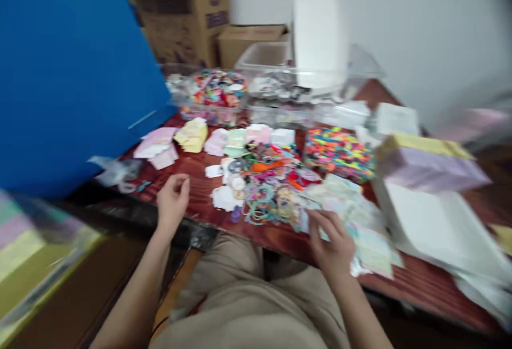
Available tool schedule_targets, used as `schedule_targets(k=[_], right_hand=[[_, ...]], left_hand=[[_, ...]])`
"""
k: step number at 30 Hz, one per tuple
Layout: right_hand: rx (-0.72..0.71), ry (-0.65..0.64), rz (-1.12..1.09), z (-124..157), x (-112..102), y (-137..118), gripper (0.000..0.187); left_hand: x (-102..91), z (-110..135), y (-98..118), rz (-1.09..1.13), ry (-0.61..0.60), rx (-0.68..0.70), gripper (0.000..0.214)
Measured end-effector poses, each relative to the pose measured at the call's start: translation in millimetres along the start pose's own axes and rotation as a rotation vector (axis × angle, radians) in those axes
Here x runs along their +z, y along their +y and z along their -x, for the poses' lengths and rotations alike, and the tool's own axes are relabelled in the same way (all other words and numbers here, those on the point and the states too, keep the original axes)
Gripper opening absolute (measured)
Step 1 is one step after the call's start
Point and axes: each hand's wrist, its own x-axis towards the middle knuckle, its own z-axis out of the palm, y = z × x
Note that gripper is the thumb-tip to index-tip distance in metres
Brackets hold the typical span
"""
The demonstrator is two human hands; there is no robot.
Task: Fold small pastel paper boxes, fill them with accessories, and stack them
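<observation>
My left hand (173, 205) hovers over the reddish wooden table (196, 207), fingers loosely curled, with nothing visible in them. My right hand (330, 242) lies on a loose heap of pastel paper packets (360, 226), its fingers over their edge. Between my hands is a tangled pile of colourful hair ties and paper tags (260, 194). Beyond it, a row of small pastel paper bundles (236, 142) runs across the table. To the right of the pile sits a bright multicoloured bundle (339, 152). The whole frame is blurred.
A clear box of colourful items (216, 95) and a clear plastic bin (288, 110) stand at the table's back. A blue board (68, 71) fills the left. A lilac-and-yellow stack (428, 162) rests on white sheets (436, 226). Cardboard boxes (180, 18) stand behind.
</observation>
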Motion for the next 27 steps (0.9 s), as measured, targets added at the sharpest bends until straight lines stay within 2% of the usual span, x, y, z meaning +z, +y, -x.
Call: schedule_targets(k=[4, 7, 9, 12, 16, 20, 23, 25, 27], right_hand=[[-0.155, -0.015, 0.072, 6, 11, 2, 0.024], [-0.234, -0.015, 0.121, 11, 20, 0, 0.027], [-0.277, -0.016, 0.169, 14, 27, 2, 0.036], [-0.362, -0.074, 0.218, 19, 36, 7, 0.053], [-0.419, -0.121, 0.242, 26, 42, 16, 0.059], [-0.371, -0.121, 0.215, 28, 42, 20, 0.055], [-0.363, -0.119, 0.205, 27, 41, 21, 0.042], [-0.354, -0.122, 0.201, 26, 41, 21, 0.032], [-0.339, -0.135, 0.192, 25, 42, 21, 0.027]], left_hand=[[-23.1, -7, -22, -0.242, 0.071, -0.07, 0.025], [-24.8, -8, -24, -0.33, 0.085, -0.074, 0.019], [-24.1, -16, -23, -0.387, 0.08, -0.068, 0.017], [-29.3, -49, -18, -0.477, 0.104, -0.082, 0.02], [-42.4, -118, -15, -0.57, 0.137, -0.156, 0.035], [-35.3, -176, -25, -0.621, 0.02, -0.277, 0.069], [-20.2, -195, -36, -0.665, -0.104, -0.367, 0.093], [-13.0, -199, -42, -0.705, -0.147, -0.408, 0.093], [-10.0, -199, -44, -0.753, -0.163, -0.433, 0.082]])
